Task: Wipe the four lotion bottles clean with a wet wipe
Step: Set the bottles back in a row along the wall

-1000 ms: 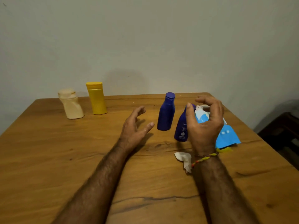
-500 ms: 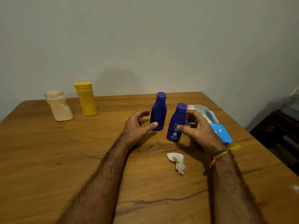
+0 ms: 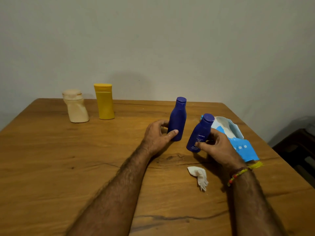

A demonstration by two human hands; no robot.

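Two dark blue lotion bottles stand mid-table. My left hand (image 3: 157,136) wraps around the base of the left blue bottle (image 3: 178,119), thumb on its front. My right hand (image 3: 217,147) grips the labelled right blue bottle (image 3: 200,132), which tilts to the right. A yellow bottle (image 3: 104,102) and a cream bottle (image 3: 75,107) stand apart at the far left. A crumpled white wet wipe (image 3: 199,176) lies on the table just in front of my right hand, touched by neither hand.
An opened blue-and-white wet wipe pack (image 3: 238,140) lies behind my right hand near the table's right edge. The wooden table (image 3: 51,159) meets a plain wall at the back. Dark furniture (image 3: 300,150) stands beyond the right edge.
My left hand has moved forward and closed on the left blue bottle. My right hand has settled its grip low on the right blue bottle.
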